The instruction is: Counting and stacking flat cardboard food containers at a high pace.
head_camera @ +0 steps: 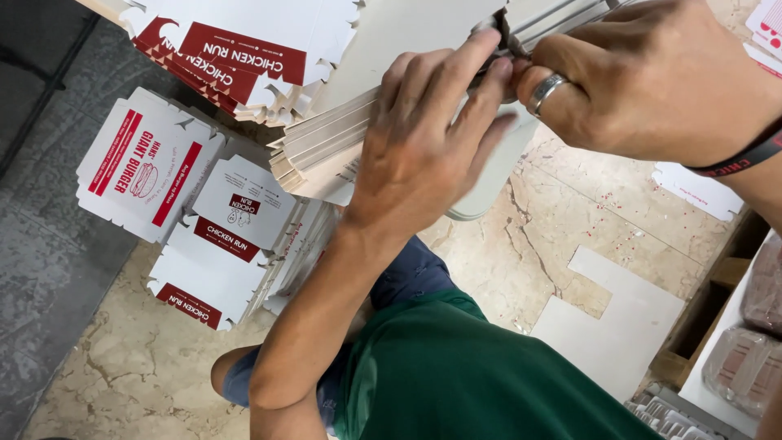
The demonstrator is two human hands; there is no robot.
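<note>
My left hand [428,134] lies with fingers spread over the edge of a thick stack of flat white cardboard sheets [326,134], its fingertips pinching at a sheet's edge near the top. My right hand [652,77], with a silver ring and a dark wristband, is closed on the same spot of the stack, thumb and fingers meeting my left fingertips. What is pinched between them is partly hidden.
Piles of flat, unfolded red-and-white food boxes [147,167] lie on the marble floor at left and top left [236,49]. Loose white card pieces [619,322] lie at right. Wrapped bundles [749,358] sit at the right edge. My knees and green shirt fill the bottom.
</note>
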